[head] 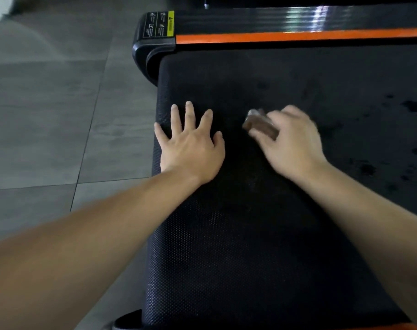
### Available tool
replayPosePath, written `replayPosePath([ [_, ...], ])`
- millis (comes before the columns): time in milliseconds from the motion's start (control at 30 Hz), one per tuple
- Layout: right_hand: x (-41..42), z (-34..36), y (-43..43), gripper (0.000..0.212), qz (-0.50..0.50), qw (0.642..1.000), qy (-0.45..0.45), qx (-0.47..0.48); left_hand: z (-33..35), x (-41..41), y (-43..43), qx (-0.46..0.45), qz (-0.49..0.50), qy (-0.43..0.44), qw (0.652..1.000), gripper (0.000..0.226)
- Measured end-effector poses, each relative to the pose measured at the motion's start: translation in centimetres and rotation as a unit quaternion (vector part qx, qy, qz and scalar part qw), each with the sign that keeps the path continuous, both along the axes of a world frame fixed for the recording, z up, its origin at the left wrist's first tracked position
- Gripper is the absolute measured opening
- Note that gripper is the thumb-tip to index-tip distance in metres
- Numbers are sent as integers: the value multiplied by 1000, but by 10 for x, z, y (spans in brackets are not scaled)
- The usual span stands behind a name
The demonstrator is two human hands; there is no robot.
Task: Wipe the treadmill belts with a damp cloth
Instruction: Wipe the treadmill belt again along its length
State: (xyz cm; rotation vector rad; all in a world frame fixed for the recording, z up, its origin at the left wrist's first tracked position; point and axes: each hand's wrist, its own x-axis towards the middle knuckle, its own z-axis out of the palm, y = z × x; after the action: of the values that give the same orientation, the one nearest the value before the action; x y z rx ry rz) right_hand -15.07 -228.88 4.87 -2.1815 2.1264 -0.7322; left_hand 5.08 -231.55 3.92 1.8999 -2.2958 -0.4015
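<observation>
1. While the left hand (pixel 190 144) lies flat near the rounded end edge of the treadmill belt (pixel 250 234), its grip is wide, fingers spread.
2. Right hand (pixel 291 139), blurred, seems to hold a brownish cloth (pixel 260 125) in its grip, pressed on the belt's middle.
3. Dark damp-looking spots (pixel 412 106) dot the belt farther from that end.

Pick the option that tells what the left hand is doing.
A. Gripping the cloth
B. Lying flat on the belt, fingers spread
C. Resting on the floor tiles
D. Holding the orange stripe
B: the left hand lies flat with spread fingers near the edge of the treadmill belt, while the right hand is the one that holds the cloth.
</observation>
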Motion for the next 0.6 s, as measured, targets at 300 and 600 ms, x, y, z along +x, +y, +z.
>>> replayPosePath([
  [300,-36,9,-53,47,-35,997,70,-3,-1,-1,0,-11,-2,2,1000,59],
  [600,-19,7,-80,40,35,999,41,1,-4,-2,-1,-21,-5,-1,1000,59],
])
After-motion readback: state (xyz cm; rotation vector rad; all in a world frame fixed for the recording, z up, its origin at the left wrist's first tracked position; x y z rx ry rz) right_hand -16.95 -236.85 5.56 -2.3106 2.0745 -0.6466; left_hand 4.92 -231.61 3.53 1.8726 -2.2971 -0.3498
